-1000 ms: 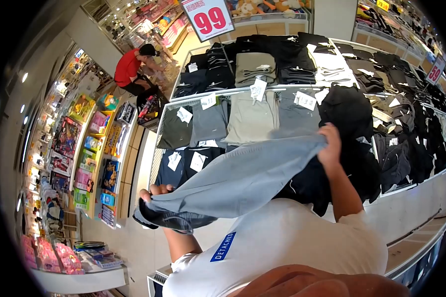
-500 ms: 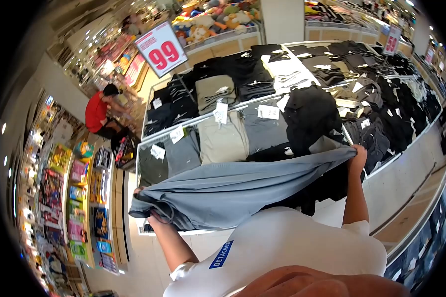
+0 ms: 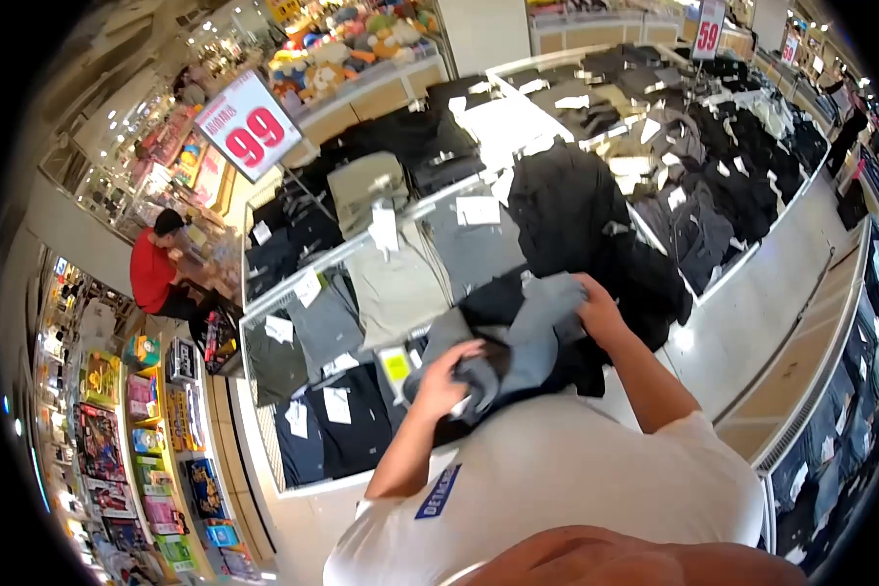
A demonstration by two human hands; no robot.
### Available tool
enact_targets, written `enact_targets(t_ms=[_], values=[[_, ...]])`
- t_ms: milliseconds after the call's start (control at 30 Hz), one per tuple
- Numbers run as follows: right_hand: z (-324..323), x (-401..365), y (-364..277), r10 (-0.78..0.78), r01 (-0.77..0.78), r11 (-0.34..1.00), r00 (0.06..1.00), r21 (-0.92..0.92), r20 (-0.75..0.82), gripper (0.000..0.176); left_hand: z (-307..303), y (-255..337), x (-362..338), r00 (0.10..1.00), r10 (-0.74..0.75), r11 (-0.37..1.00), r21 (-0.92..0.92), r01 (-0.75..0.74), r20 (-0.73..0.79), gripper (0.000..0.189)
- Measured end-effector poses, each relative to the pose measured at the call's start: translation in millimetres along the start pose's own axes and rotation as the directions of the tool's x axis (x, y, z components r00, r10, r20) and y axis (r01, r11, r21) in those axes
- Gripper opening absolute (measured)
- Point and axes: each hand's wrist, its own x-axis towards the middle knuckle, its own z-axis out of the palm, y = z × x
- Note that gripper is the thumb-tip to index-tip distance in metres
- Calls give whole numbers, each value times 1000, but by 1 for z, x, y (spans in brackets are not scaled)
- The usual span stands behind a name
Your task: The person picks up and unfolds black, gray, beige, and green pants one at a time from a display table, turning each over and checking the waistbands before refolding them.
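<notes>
A pair of grey trousers (image 3: 537, 342) is bunched between my two hands, above the near edge of the display table. My left hand (image 3: 443, 383) is closed around the rolled waist end, beside a yellow-and-white tag (image 3: 396, 365). Gripping the other end is my right hand (image 3: 598, 311), next to a large heap of black garments (image 3: 576, 205). Behind the trousers lie folded beige trousers (image 3: 400, 278) and a folded grey pair (image 3: 474, 244) with white tags. Part of the trousers hangs down near my white shirt, and its lower folds are hidden.
Dark folded trousers (image 3: 347, 430) fill the near left corner of the table. A "99" sign (image 3: 251, 125) rises from the back left. A person in a red top (image 3: 154, 269) is beyond the left edge. Shelves of boxed goods (image 3: 156, 439) stand left; a bin of jeans (image 3: 840, 430) stands right.
The grey trousers were stretched wide between my hands and are now gathered up. My hands have come closer together, and dark folded trousers at the near left are uncovered. The view has shifted.
</notes>
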Motion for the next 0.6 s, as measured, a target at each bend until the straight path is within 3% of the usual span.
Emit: enact_targets(t_ms=[33, 67, 133, 267, 333, 367, 400, 433, 467, 533, 567, 600], values=[[11, 3, 9, -44, 45, 996, 999, -72, 18, 36, 16, 0, 4, 1000, 2, 999, 47, -3, 29, 77], [23, -3, -3, -38, 44, 963, 999, -265, 29, 29, 28, -1, 8, 998, -5, 996, 91, -1, 61, 81], [39, -9, 5, -36, 79, 945, 990, -317, 138, 37, 45, 15, 15, 997, -72, 989, 135, 67, 29, 89], [67, -25, 0, 28, 11, 984, 975, -177, 220, 54, 58, 14, 9, 997, -36, 968, 246, 51, -65, 98], [75, -24, -4, 81, -36, 986, 957, -161, 280, 64, 56, 14, 3, 996, -81, 960, 266, 90, -42, 95], [83, -25, -7, 69, -121, 987, 916, 108, 395, 76, 55, 9, -2, 997, 51, 935, 353, -26, -61, 95], [85, -29, -12, 73, -127, 986, 912, 108, 404, 76, 54, 7, -8, 981, 181, 888, 439, -134, -66, 95], [86, -31, -17, 64, -154, 975, 886, 160, 459, 79, 53, 4, -12, 989, -90, 935, 331, 124, -115, 81], [88, -34, -21, 54, -187, 960, 857, 210, 513, 83, 51, -5, -16, 987, -98, 934, 332, 135, -125, 81], [93, -37, -15, 78, -280, 912, 837, 301, 541, 80, 44, -17, -20, 936, -193, 979, 12, 205, -295, 63], [95, -36, -3, 91, -253, 922, 876, 292, 473, 78, 40, -22, -23, 939, -151, 989, -48, 143, -308, 53], [97, -34, 4, 100, -225, 933, 911, 279, 400, 75, 34, -28, -25, 939, -176, 980, -146, 137, -297, 55]])
